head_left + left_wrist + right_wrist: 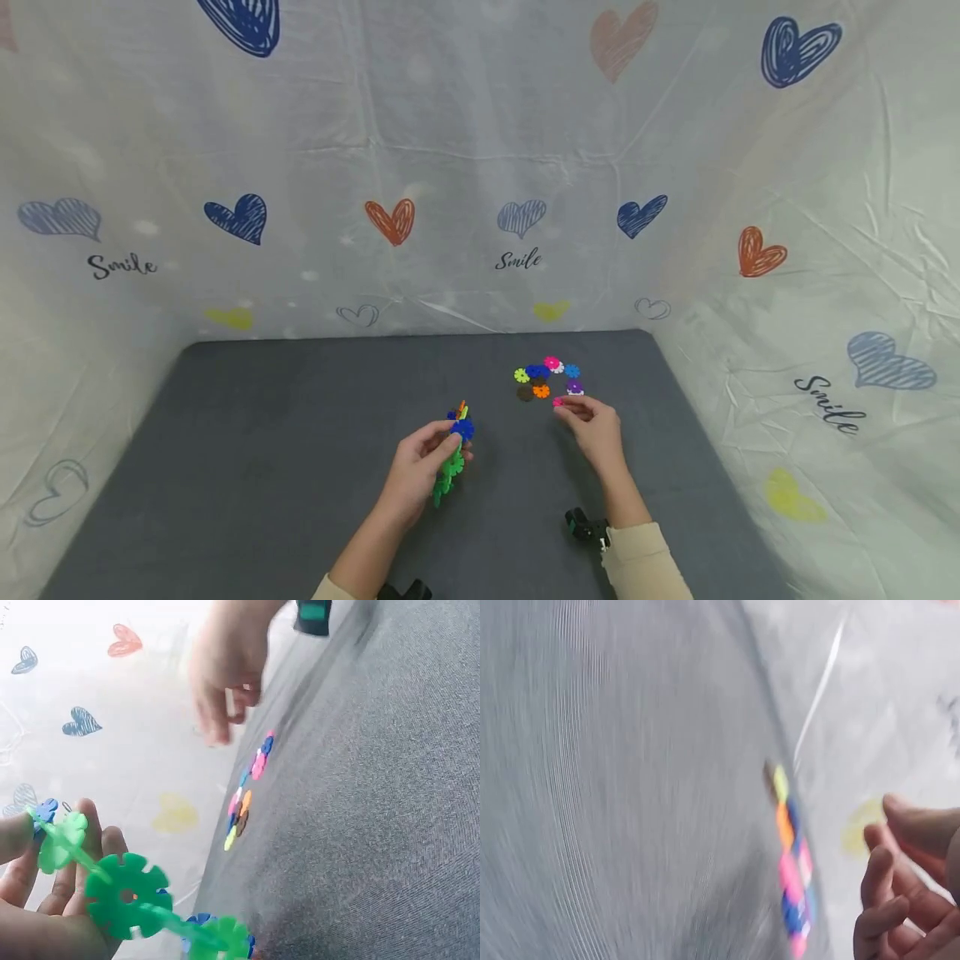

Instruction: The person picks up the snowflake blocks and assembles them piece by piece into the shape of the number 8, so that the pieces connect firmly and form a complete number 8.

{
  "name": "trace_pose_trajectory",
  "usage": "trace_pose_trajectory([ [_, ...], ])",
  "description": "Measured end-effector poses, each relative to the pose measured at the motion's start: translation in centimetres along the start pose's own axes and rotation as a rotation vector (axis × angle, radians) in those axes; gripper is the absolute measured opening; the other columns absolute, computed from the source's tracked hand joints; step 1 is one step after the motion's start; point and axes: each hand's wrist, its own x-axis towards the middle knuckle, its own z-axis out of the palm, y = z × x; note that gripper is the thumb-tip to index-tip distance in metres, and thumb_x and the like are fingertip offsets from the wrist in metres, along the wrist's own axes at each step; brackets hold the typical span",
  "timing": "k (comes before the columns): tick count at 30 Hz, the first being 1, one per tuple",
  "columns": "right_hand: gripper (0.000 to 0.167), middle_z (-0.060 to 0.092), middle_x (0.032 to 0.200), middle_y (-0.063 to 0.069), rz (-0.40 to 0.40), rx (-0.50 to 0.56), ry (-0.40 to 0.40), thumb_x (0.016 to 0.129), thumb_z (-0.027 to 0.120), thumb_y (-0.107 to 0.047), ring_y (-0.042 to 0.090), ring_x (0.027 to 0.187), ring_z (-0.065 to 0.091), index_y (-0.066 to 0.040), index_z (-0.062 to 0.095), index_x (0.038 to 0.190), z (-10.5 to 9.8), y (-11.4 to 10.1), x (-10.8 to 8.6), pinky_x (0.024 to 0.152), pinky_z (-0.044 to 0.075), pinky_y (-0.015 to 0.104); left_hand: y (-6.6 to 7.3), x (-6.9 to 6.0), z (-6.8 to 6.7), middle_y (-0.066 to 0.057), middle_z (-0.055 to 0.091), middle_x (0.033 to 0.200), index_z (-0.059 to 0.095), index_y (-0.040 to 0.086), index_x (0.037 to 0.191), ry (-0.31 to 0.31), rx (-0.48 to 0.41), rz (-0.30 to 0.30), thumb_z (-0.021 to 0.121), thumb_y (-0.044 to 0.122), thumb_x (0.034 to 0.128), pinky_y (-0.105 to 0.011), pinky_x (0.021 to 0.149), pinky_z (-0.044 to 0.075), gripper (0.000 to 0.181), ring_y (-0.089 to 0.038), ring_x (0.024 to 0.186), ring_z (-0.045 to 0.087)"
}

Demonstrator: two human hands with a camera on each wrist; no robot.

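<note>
Just below the middle of the head view, the left hand (420, 467) pinches a chain of toy flower discs (454, 463), green below, with blue, orange and yellow at its upper end. To the right, the right hand (597, 430) reaches down with fingers loosely bent and holding nothing, near a pink disc (557, 402). Other loose discs (537, 372) lie above that hand's fingertips, toward the back of the grey tabletop (262, 450).

A dark grey table (262, 442) sits low in the frame; small, flat, bright plastic flowers (542, 391) lie right of the middle.
</note>
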Motion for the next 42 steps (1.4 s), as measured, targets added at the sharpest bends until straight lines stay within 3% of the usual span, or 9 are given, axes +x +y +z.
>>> trace_pose_trajectory([
  [7,0.035,0.07,0.118,0.021,0.078,-0.322,-0.019,0.094,0.074,-0.02,0.039,0.11,0.063,-0.008,0.07,0.127,-0.8,2.9,2.4,0.097,0.048,0.055,0.3,-0.1,0.3,-0.018,0.073,0.103,0.068,0.004,0.12,0.034,0.027,0.042,0.064,0.021,0.1006,-0.03,0.076,0.06,0.026,-0.04,0.092,0.072],
  [13,0.034,0.063,0.117,0.022,0.12,-0.403,-0.03,0.093,0.075,-0.022,0.039,0.106,0.06,-0.009,0.072,0.125,-1.0,3.3,2.5,0.092,0.049,0.056,0.6,0.0,0.6,-0.03,0.069,0.104,0.068,0.005,0.116,0.063,0.049,0.078,0.062,0.022,0.1019,-0.029,0.073,0.06,0.024,-0.026,0.082,0.073],
  [21,0.02,0.072,0.102,0.014,0.161,-0.294,0.038,0.09,0.078,-0.026,0.032,0.095,0.059,-0.008,0.073,0.097,-1.2,3.1,2.1,0.083,0.047,0.047,0.7,-0.3,0.8,-0.024,0.073,0.101,0.068,0.004,0.114,0.082,0.096,0.094,0.063,0.023,0.1013,-0.029,0.071,0.06,0.023,-0.027,0.081,0.073],
  [25,0.02,0.074,0.097,0.012,0.127,-0.225,0.053,0.09,0.079,-0.027,0.03,0.091,0.062,-0.008,0.074,0.096,-1.4,2.4,1.7,0.079,0.049,0.043,0.7,-0.4,0.8,-0.023,0.073,0.101,0.068,0.004,0.113,0.101,0.113,0.108,0.063,0.025,0.1013,-0.029,0.071,0.059,0.024,-0.03,0.084,0.072],
  [30,0.024,0.072,0.086,0.015,0.069,-0.107,0.066,0.094,0.074,-0.026,0.018,0.069,0.062,-0.003,0.068,0.098,-1.4,0.3,0.6,0.062,0.048,0.028,0.8,-0.5,0.7,-0.02,0.071,0.106,0.067,0.006,0.114,0.114,0.139,0.129,0.06,0.024,0.1032,-0.027,0.074,0.058,0.022,-0.03,0.089,0.071],
  [35,0.026,0.073,0.086,0.023,0.005,0.05,0.036,0.096,0.071,-0.025,0.012,0.059,0.059,-0.001,0.063,0.1,-0.9,-2.0,-0.6,0.056,0.048,0.023,0.8,-0.5,0.6,-0.012,0.072,0.103,0.067,0.011,0.113,0.135,0.235,0.163,0.059,0.026,0.1035,-0.028,0.073,0.058,0.02,-0.024,0.086,0.07],
  [42,0.023,0.074,0.076,0.013,-0.038,0.156,-0.031,0.096,0.072,-0.025,0.02,0.06,0.062,-0.005,0.064,0.1,0.0,-4.9,-2.4,0.052,0.047,0.023,0.8,-0.8,0.7,0.004,0.068,0.088,0.069,0.019,0.11,0.185,0.432,0.252,0.062,0.031,0.1018,-0.025,0.062,0.052,0.016,-0.012,0.072,0.061],
])
